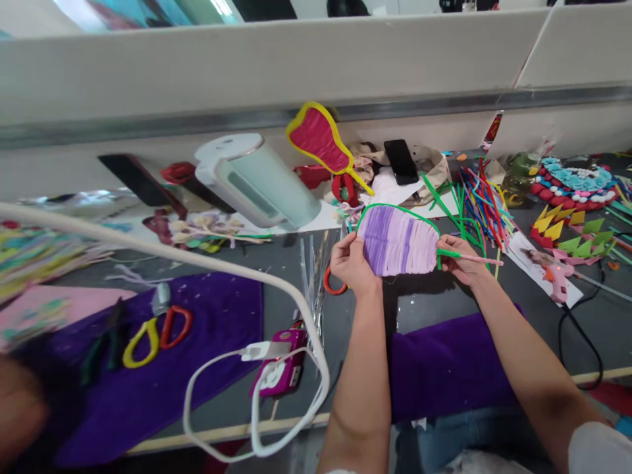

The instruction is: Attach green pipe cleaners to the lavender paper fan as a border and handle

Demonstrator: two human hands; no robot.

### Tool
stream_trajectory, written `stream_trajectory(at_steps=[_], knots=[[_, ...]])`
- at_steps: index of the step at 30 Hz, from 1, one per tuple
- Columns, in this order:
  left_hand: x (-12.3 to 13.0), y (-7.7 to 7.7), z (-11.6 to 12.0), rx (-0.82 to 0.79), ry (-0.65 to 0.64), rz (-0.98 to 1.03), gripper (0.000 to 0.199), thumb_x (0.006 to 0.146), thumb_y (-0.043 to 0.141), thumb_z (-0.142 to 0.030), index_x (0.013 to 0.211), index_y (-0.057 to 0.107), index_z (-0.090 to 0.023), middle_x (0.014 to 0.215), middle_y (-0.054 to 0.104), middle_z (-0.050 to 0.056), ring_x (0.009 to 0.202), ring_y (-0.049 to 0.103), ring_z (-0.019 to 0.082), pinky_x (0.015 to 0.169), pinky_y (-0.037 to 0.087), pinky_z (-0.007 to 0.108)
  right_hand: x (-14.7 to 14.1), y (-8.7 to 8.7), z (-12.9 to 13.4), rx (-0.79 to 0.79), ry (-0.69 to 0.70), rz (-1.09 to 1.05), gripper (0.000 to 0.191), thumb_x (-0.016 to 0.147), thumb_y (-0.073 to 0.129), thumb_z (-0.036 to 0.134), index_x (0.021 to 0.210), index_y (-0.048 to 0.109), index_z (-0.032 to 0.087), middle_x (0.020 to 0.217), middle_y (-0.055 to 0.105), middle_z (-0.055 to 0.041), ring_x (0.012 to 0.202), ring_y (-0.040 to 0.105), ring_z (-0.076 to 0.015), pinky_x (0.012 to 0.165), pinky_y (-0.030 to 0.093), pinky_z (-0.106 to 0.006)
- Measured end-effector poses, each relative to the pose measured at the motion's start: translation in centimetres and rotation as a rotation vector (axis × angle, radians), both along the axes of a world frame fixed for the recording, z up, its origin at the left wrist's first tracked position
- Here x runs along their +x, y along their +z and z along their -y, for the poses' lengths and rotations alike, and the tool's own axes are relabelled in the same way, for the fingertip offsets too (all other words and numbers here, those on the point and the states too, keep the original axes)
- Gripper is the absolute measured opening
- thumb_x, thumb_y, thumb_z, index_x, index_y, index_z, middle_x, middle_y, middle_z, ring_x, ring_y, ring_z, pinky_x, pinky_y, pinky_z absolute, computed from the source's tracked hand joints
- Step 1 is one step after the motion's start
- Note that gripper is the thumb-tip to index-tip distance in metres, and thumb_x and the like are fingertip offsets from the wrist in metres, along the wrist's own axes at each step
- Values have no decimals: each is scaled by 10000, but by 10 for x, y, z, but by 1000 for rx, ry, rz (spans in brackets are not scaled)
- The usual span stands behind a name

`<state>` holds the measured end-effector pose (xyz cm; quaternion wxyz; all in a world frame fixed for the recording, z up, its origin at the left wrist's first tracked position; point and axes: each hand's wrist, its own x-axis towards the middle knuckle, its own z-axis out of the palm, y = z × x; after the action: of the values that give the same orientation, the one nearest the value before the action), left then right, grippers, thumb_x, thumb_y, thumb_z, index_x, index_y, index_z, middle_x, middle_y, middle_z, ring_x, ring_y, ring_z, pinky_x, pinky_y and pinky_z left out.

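A fan-like piece [397, 239] of purple and pale lilac stripes is held up over the table between both hands. Green edging runs along its top and right end. My left hand [351, 262] pinches its left end between thumb and fingers. At the right end, my right hand [459, 262] is closed around the narrow end, where a green-wrapped stem with a pink tip [486, 261] sticks out to the right. Behind the piece, a crimson shape with a yellow border [323, 139] leans upright.
Scissors with yellow and red handles [141, 343] lie on a purple cloth [217, 329]. A white cable [296, 296] arches across the left, above a magenta power bank [284, 368]. Coloured stems [486, 204] and a pink glue gun [557, 280] are at right; a phone [401, 161] lies behind.
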<state>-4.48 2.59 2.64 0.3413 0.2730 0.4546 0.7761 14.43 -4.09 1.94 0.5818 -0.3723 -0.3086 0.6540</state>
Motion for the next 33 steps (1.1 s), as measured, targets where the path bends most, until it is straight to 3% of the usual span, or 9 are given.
stream_trajectory(at_steps=[4, 8, 11, 18, 24, 30, 33], knots=[[-1, 1, 0, -4, 6, -22, 164, 618, 675, -212, 775, 655, -167, 759, 639, -25, 724, 588, 113, 748, 455, 257, -2, 1, 1, -45, -7, -49, 378, 618, 871, 359, 677, 547, 173, 555, 560, 74, 429, 532, -42, 321, 369, -101], [-2, 2, 0, -8, 7, -41, 187, 614, 677, -244, 782, 646, -167, 763, 630, -19, 727, 582, 118, 743, 453, 261, 3, -2, 0, -55, 14, -63, 376, 606, 881, 376, 716, 583, 175, 575, 633, 35, 505, 649, -105, 444, 550, -164], [-3, 0, -1, -10, 8, -75, 185, 630, 661, -263, 789, 637, -171, 777, 624, -17, 731, 585, 119, 747, 454, 267, 8, -4, 0, -61, 30, -65, 332, 647, 861, 359, 759, 610, 172, 624, 685, 2, 546, 689, -129, 493, 587, -185], [-6, -2, -3, -15, 6, -33, 187, 624, 673, -257, 790, 642, -178, 788, 629, -23, 741, 590, 115, 758, 455, 261, 9, -2, 1, 26, 78, -58, 298, 663, 854, 304, 830, 651, 164, 676, 691, 11, 585, 691, -118, 523, 597, -191], [-5, -1, -3, -96, -102, 46, 227, 555, 699, -267, 752, 655, -162, 707, 615, -30, 662, 548, 101, 674, 426, 242, 5, 6, 6, 35, 75, -8, 325, 688, 827, 416, 719, 619, 168, 580, 637, 29, 501, 636, -101, 461, 557, -186], [-7, -1, -4, -144, -162, 22, 274, 530, 715, -305, 751, 652, -155, 681, 603, -30, 640, 532, 102, 654, 405, 250, 6, 13, 9, 124, 96, 107, 327, 718, 804, 393, 655, 579, 164, 557, 622, 36, 430, 589, -87, 427, 511, -190], [-9, -2, -5, -142, -166, 4, 279, 526, 714, -324, 742, 646, -160, 671, 597, -32, 639, 534, 104, 657, 407, 252, 7, 12, 8, 100, 83, 98, 303, 699, 817, 366, 723, 582, 176, 592, 629, 46, 430, 585, -88, 406, 489, -190]])
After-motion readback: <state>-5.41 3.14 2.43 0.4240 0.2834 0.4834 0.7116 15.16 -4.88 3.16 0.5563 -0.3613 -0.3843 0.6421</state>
